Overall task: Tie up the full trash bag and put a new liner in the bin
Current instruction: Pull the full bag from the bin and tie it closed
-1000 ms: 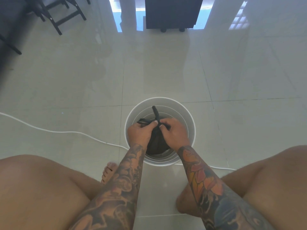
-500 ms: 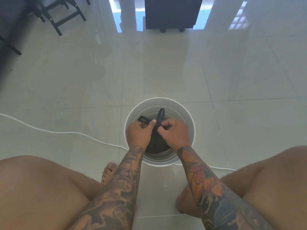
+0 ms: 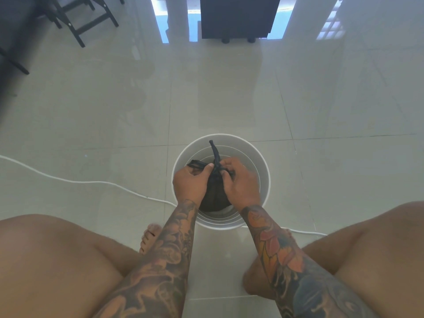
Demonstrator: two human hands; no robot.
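While the black trash bag (image 3: 214,193) sits inside the white bin (image 3: 261,166), its twisted neck is pinched between the left hand (image 3: 191,182) and right hand (image 3: 241,182), both curled around it.

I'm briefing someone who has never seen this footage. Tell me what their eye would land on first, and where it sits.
First, the two tattooed forearms meeting mid-frame, where the left hand and right hand pinch the twisted neck of a black trash bag. The bag sits inside a round white bin on the glossy tiled floor. A white cable trails across the floor from the left edge towards the bin.
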